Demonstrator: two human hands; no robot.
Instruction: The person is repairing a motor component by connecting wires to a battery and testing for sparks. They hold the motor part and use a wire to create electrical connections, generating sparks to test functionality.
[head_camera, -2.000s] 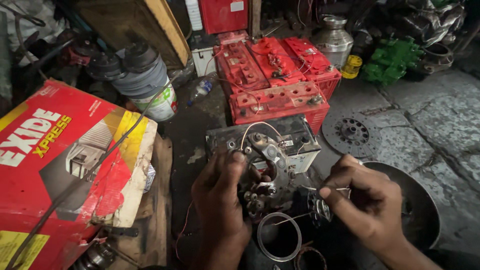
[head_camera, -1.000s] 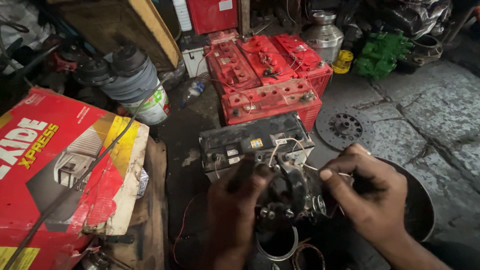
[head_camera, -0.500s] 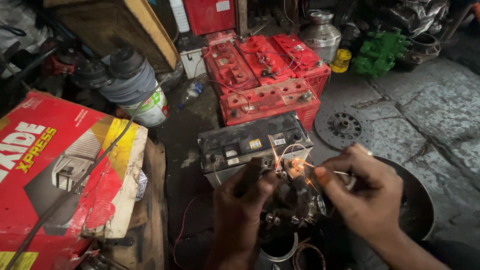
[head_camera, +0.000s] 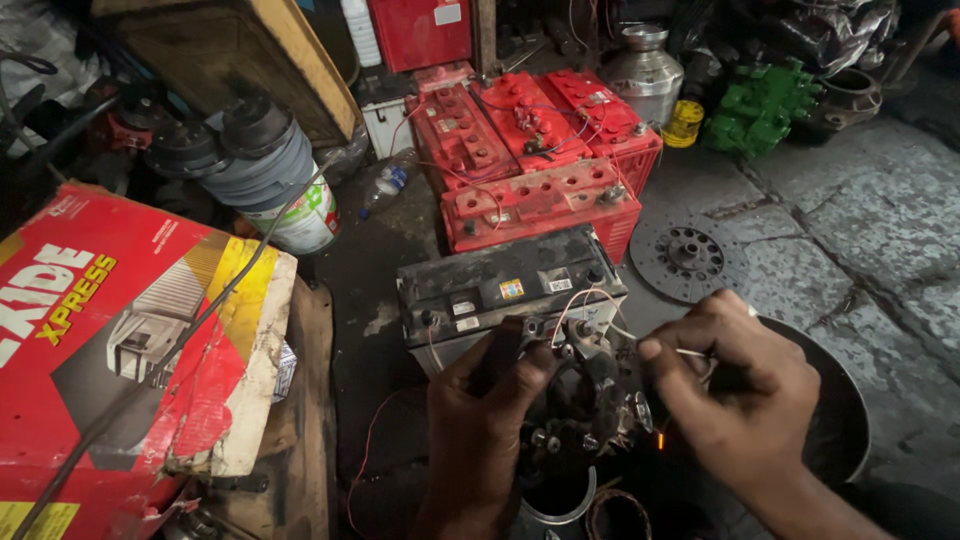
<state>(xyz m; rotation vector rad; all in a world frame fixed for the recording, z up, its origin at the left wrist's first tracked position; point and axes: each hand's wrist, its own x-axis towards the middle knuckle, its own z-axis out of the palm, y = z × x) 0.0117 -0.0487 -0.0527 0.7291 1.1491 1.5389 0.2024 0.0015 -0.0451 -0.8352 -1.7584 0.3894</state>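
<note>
I grip the metal electrical assembly (head_camera: 585, 405) with my left hand (head_camera: 480, 440), fingers closed around its near-left housing. It sits just in front of the grey battery (head_camera: 505, 290). I judge it heavy, rigid and greasy; hold the casting, never the wiring. My right hand (head_camera: 745, 400) pinches a thin white wire (head_camera: 690, 352) between thumb and forefinger, touching the assembly's right side.

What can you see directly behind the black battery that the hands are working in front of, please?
Behind the black battery stand red batteries with wires over their tops. The nearest one's lower front is hidden by the black battery. The left hand and right hand work nearer the camera.
</note>
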